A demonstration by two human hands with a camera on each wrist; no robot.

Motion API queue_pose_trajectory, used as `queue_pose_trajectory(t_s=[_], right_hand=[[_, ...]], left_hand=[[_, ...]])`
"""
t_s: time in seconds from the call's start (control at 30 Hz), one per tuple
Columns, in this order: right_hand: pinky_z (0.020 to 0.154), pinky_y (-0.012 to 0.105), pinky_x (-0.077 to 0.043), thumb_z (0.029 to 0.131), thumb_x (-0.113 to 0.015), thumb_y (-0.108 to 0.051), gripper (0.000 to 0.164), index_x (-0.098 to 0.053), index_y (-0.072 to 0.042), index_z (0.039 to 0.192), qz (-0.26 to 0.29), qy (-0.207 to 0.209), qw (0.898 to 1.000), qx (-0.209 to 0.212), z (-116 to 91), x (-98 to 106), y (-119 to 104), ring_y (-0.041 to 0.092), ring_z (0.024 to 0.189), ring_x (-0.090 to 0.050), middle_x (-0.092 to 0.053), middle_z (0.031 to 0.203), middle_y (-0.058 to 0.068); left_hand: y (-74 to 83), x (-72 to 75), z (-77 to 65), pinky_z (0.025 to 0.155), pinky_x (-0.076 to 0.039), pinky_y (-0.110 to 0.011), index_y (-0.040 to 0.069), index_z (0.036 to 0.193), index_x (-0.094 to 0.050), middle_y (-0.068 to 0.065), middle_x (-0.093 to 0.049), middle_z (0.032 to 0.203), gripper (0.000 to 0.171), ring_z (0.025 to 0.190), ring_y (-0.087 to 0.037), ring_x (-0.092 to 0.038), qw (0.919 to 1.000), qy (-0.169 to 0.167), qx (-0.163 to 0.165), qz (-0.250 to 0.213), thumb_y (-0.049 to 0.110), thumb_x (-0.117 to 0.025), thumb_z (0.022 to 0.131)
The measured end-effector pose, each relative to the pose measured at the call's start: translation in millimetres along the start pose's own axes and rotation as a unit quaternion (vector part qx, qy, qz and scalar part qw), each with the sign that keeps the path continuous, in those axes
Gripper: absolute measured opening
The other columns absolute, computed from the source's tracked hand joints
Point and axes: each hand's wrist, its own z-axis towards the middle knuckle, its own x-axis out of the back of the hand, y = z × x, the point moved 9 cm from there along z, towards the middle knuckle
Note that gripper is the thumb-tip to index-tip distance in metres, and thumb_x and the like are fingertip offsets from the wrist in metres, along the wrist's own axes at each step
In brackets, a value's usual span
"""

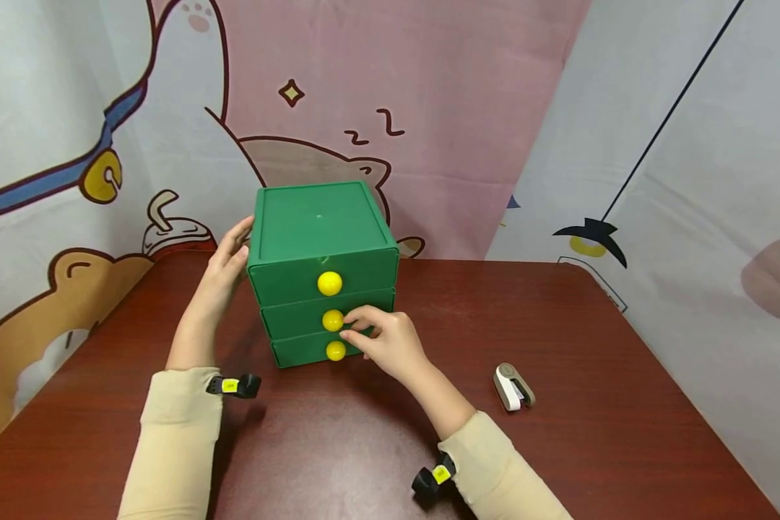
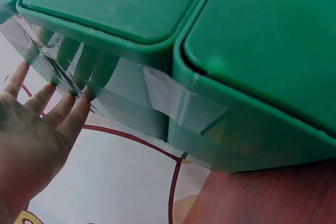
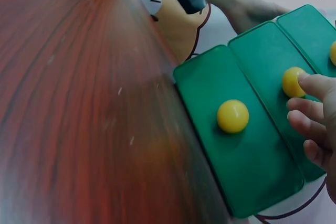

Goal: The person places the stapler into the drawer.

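A green drawer unit (image 1: pixel 318 224) stands on the table, its drawers pushed in and each front bearing a round yellow knob. At the left side wall my left hand (image 1: pixel 224 263) rests with fingers extended; the left wrist view shows its fingertips against a glossy, see-through side panel (image 2: pixel 131 90). My right hand (image 1: pixel 390 339) is at the middle knob (image 1: pixel 333 321). Its thumb and index fingertips meet the knob's right edge, not wrapped around it, and the other fingers are loosely bent. Below sits the bottom knob (image 3: pixel 232 116); above is the top knob (image 1: pixel 329 283).
A small white and brown stapler (image 1: pixel 513 386) lies on the reddish-brown table (image 1: pixel 591 433), right of my right forearm. Behind the table hangs a curtain (image 1: pixel 455 108) printed with cartoon figures. Each wrist carries a black camera on a strap.
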Motion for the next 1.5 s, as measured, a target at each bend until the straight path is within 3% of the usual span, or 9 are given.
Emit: queue_pose_trajectory(t_s=[0.13, 0.3, 0.47, 0.8, 1.07, 1.5], right_hand=[[0.044, 0.02, -0.045, 0.082, -0.078, -0.015, 0.017, -0.071, -0.01, 0.096, -0.01, -0.05, 0.998, -0.027, -7.6, -3.9, 9.9, 0.002, 0.042, -0.053, -0.07, 0.076, -0.001], [0.047, 0.023, -0.047, 0.084, -0.076, -0.024, 0.026, -0.071, -0.012, 0.106, -0.009, -0.126, 0.988, -0.084, -15.8, -17.3, 24.8, 0.013, 0.042, -0.057, -0.071, 0.081, -0.001], [0.046, 0.025, -0.048, 0.085, -0.075, -0.024, 0.031, -0.07, -0.014, 0.114, 0.003, -0.167, 0.98, -0.109, -19.3, -31.1, 33.6, 0.016, 0.044, -0.059, -0.071, 0.087, 0.001], [0.047, 0.025, -0.049, 0.084, -0.075, -0.021, 0.034, -0.07, -0.018, 0.117, 0.013, -0.182, 0.972, -0.149, -20.6, -50.9, 45.6, 0.013, 0.043, -0.058, -0.069, 0.091, 0.001], [0.045, 0.024, -0.048, 0.084, -0.075, -0.015, 0.026, -0.073, -0.013, 0.11, 0.032, -0.164, 0.976, -0.137, -23.5, -51.1, 42.7, 0.013, 0.041, -0.056, -0.069, 0.086, 0.003], [0.044, 0.024, -0.047, 0.084, -0.074, -0.016, 0.023, -0.074, -0.016, 0.108, 0.044, -0.195, 0.973, -0.115, -46.4, -45.2, 20.1, 0.008, 0.042, -0.055, -0.07, 0.086, -0.002]], left_hand=[[-0.1, -0.2, 0.7, 0.094, -0.037, -0.024, 0.011, 0.152, -0.027, -0.01, -0.027, 0.15, 0.054, 0.131, -0.022, -0.034, 1.0, -0.002, 0.0, 0.004, 0.025, -0.044, 0.102], [-1.4, 0.2, 1.0, 0.095, -0.037, -0.024, 0.011, 0.152, -0.027, -0.01, -0.026, 0.151, 0.055, 0.132, -0.023, -0.033, 1.0, -0.003, -0.001, 0.003, 0.025, -0.044, 0.102], [-2.1, 0.8, 0.2, 0.095, -0.036, -0.024, 0.012, 0.152, -0.027, -0.01, -0.026, 0.151, 0.055, 0.133, -0.023, -0.031, 1.0, 0.0, 0.003, 0.005, 0.026, -0.044, 0.101], [-1.1, 1.4, 0.3, 0.095, -0.037, -0.024, 0.012, 0.152, -0.027, -0.01, -0.026, 0.151, 0.055, 0.132, -0.023, -0.032, 1.0, 0.001, 0.003, 0.005, 0.025, -0.044, 0.102], [-0.8, 0.3, -0.9, 0.094, -0.037, -0.025, 0.012, 0.152, -0.026, -0.01, -0.025, 0.151, 0.056, 0.134, -0.023, -0.03, 1.0, 0.002, 0.005, 0.003, 0.026, -0.045, 0.102], [-1.2, 0.7, -0.9, 0.095, -0.036, -0.026, 0.012, 0.152, -0.025, -0.011, -0.023, 0.153, 0.057, 0.136, -0.024, -0.027, 0.9999, -0.001, 0.007, 0.008, 0.027, -0.045, 0.101]])
